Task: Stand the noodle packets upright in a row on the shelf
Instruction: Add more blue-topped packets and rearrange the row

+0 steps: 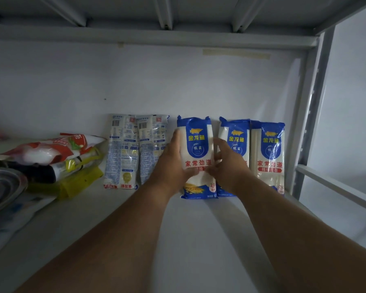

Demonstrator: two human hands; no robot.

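Note:
Several noodle packets stand upright against the back wall of the white shelf (194,240). The middle packet (197,142), blue and white with its front showing, is held between both hands. My left hand (173,163) grips its left edge and my right hand (226,163) grips its right edge. To its right stand two more blue-fronted packets, one (236,136) partly behind my right hand and one (269,153) at the far right. To its left two packets (122,151) (150,144) stand upside down with their printed backs showing.
A pile of red, white and yellow bags (57,157) lies at the left of the shelf, with a dark rounded object (2,187) in front of it. A grey metal upright (309,115) bounds the shelf on the right. The upper shelf (156,37) hangs overhead.

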